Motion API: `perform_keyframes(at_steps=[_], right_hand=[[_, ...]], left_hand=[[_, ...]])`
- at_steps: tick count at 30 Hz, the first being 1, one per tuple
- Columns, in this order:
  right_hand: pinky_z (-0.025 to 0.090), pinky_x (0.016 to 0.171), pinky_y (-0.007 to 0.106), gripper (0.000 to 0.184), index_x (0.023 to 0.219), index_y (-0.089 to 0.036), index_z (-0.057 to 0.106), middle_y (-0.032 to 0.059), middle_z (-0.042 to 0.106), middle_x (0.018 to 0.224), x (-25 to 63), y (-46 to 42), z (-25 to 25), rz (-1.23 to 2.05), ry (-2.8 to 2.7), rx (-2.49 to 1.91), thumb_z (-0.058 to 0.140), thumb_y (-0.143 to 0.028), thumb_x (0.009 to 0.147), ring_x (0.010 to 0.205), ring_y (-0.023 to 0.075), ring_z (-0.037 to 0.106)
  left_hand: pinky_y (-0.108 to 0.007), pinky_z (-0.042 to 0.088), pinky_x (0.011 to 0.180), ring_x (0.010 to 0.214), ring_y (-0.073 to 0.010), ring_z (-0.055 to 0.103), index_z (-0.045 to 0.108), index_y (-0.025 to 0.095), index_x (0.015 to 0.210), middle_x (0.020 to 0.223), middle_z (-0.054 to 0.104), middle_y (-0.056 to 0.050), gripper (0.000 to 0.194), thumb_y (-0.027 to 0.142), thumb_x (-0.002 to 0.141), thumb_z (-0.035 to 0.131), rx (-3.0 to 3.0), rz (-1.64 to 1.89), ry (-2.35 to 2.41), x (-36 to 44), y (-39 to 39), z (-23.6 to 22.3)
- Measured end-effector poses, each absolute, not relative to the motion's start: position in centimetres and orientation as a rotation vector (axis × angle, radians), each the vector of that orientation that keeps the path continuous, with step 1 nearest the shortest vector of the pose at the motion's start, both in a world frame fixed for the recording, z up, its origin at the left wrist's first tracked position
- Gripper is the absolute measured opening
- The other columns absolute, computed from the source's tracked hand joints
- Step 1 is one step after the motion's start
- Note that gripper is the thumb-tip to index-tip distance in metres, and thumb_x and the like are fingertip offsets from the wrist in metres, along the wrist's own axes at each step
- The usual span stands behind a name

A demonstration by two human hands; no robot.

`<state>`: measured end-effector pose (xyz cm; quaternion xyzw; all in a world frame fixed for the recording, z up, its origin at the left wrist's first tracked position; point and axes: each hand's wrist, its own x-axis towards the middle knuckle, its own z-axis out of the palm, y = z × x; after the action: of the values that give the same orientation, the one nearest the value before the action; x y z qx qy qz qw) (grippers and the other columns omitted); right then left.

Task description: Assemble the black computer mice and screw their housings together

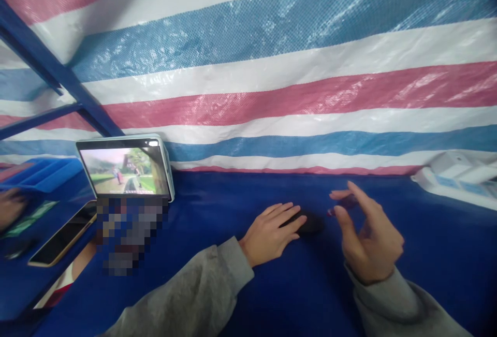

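Note:
My left hand [275, 232] lies palm down on the blue tabletop, its fingers stretched out over the near-left side of a dark, rounded, flat object [312, 224]. The kind of that object does not show. To the right and slightly above the table is my right hand [368, 238], thumb and fingers curved towards each other. At its thumb tip sits a small purplish thing [331, 213], partly hidden and blurred, too small to name.
A tablet [128, 169] playing a video leans up at the back left. A phone [64, 233] lies beside it. Further left are a blue compartment tray [58, 174] and another person's hand [11, 207]. White boxes [458, 171] stand at the back right, before a striped sheet [272, 109].

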<state>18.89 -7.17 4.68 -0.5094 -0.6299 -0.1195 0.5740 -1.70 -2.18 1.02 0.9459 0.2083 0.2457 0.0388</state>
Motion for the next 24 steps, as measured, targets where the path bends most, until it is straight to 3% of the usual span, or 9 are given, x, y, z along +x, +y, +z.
perform_keyframes(at_steps=[7,12,17,21,24], right_hand=[[0.056,0.077,0.039,0.056,0.131,-0.026,0.064,0.007,0.071,0.101,18.89,-7.23,4.5,-0.388,-1.381,-1.195,0.075,-0.011,0.078,0.084,0.021,0.067],[0.054,0.085,0.043,0.058,0.14,-0.023,0.055,0.009,0.073,0.106,19.03,-7.16,4.37,-0.34,-1.453,-1.177,0.066,-0.009,0.085,0.091,0.0231,0.069],[0.055,0.077,0.038,0.054,0.131,-0.024,0.064,0.008,0.071,0.098,18.98,-7.09,4.47,-0.397,-1.339,-1.207,0.074,-0.011,0.079,0.085,0.0213,0.067],[0.054,0.084,0.043,0.054,0.139,-0.023,0.056,0.0089,0.073,0.104,18.96,-7.12,4.29,-0.28,-1.407,-1.178,0.062,-0.009,0.088,0.088,0.0215,0.068],[0.054,0.085,0.044,0.053,0.136,-0.023,0.059,0.0094,0.071,0.105,19.02,-7.08,4.22,-0.296,-1.409,-1.194,0.067,-0.011,0.085,0.092,0.023,0.067]], left_hand=[[-0.041,0.041,0.116,0.139,-0.0221,0.048,0.056,0.015,0.136,0.144,0.056,-0.01,0.037,0.031,0.106,0.042,2.907,0.803,0.625,-1.66,-2.17,1.0],[-0.041,0.042,0.116,0.138,-0.0226,0.049,0.056,0.015,0.135,0.144,0.057,-0.01,0.037,0.032,0.106,0.042,2.9,0.826,0.619,-1.64,-2.15,0.96],[-0.041,0.04,0.117,0.14,-0.0219,0.047,0.054,0.016,0.138,0.145,0.055,-0.01,0.038,0.032,0.105,0.044,2.898,0.789,0.631,-1.68,-2.06,0.65],[-0.041,0.041,0.117,0.14,-0.0216,0.047,0.054,0.017,0.138,0.145,0.055,-0.011,0.038,0.031,0.105,0.043,2.895,0.792,0.628,-1.7,-2.06,0.68],[-0.042,0.042,0.115,0.139,-0.0227,0.048,0.054,0.016,0.138,0.144,0.056,-0.011,0.037,0.031,0.106,0.041,2.891,0.82,0.616,-1.7,-2.11,0.87]])
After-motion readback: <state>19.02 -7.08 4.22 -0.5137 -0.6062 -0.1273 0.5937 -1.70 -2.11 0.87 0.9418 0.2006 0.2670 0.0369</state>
